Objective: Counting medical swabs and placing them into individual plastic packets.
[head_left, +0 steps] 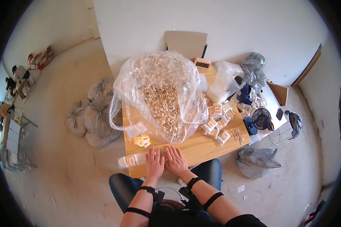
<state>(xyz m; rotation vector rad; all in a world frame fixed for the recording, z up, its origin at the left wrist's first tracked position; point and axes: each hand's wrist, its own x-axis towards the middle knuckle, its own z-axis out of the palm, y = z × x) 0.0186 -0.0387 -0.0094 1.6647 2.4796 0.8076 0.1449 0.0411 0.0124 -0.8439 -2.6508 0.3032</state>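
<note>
Near the front edge of the table, my left hand lies palm down with its fingers stretched out. Close beside it, my right hand rests the same way, fingers extended. Whatever lies under the palms is hidden. A clear plastic packet with a yellow and white label lies flat just left of my left hand. Behind it is a small pile of yellow and white cards. Beyond both hands stands a large open clear bag full of loose cotton swabs.
Filled small packets and loose swabs lie at the table's right. Farther right are a small fan and a grey bag on the floor. Stuffed sacks stand left of the table. Other people sit far left.
</note>
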